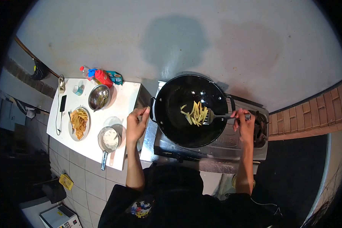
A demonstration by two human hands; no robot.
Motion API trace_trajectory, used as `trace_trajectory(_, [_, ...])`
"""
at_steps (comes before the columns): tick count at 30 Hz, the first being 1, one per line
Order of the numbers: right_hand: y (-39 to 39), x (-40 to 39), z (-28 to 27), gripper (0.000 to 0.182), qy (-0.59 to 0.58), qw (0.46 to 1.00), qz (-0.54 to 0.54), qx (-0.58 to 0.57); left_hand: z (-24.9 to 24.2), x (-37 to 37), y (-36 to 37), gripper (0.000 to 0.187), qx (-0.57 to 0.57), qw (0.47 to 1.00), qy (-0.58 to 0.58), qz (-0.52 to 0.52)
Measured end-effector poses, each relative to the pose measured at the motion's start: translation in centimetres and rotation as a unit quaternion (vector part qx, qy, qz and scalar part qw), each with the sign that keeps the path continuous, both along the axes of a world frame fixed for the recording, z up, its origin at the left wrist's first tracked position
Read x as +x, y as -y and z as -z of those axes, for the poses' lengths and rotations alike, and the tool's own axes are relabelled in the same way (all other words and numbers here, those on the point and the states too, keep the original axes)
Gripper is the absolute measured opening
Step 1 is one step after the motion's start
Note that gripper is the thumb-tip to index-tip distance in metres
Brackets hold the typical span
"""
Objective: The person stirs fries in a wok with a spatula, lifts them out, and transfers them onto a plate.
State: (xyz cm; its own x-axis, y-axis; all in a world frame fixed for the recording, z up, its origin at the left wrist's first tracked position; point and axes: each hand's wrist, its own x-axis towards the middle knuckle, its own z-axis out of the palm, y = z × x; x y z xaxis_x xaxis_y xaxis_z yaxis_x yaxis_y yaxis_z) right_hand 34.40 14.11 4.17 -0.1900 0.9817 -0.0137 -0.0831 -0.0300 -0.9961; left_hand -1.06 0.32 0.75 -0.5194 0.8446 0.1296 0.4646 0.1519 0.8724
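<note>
A black wok (174,129) with two side handles sits on the stove, dark shiny oil inside it. Pale yellow french fries (195,114) lie in a small pile near its middle. My right hand (243,123) is closed around the dark handle of a metal spatula (220,116), which crosses the wok's right rim. The spatula's slotted head touches the right side of the fries. At the wok's left handle, my left hand (137,123) has its thumb and fingers closed at the grip; the exact contact is partly hidden.
Left of the stove (212,152), a white table (119,98) holds a plate (86,131) of fried food and fries, a metal bowl (91,99), a saucepan (101,142) with white contents, a phone (63,103), a cup (78,90) and bottles (103,78). A bare burner (260,129) is at right.
</note>
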Motion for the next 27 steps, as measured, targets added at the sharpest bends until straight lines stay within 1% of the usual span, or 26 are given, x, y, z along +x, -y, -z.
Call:
trace_trajectory(1, [0.0,0.2,-0.3,0.032,0.021,1.000,-0.006,0.003,0.1,0.0,0.0,0.029,0.003,1.000,-0.001,-0.002])
trace_trajectory(3, [0.0,0.2,-0.7,0.033,0.021,1.000,-0.002,0.002,0.3,0.0,0.0,0.029,0.006,1.000,-0.002,-0.003])
trace_trajectory(5, [-0.2,0.1,-1.0,0.033,0.058,0.998,-0.014,0.010,0.3,0.1,-0.1,0.029,0.036,0.999,-0.015,-0.001])
trace_trajectory(14, [-1.5,-1.7,0.5,0.032,0.073,0.996,-0.056,0.017,0.0,0.5,-0.1,0.030,0.027,1.000,-0.007,-0.006])
trace_trajectory(21, [-1.4,-3.9,1.7,0.034,0.067,0.996,-0.058,0.016,-0.2,0.7,0.1,0.030,0.016,1.000,0.004,-0.009])
trace_trajectory(24, [-1.4,-4.5,2.2,0.034,0.055,0.996,-0.062,0.015,0.1,0.6,0.0,0.029,0.027,1.000,0.002,-0.010])
trace_trajectory(27, [-1.2,-4.9,3.0,0.033,0.033,0.998,-0.061,0.008,0.0,0.7,0.0,0.029,0.013,1.000,0.004,-0.018])
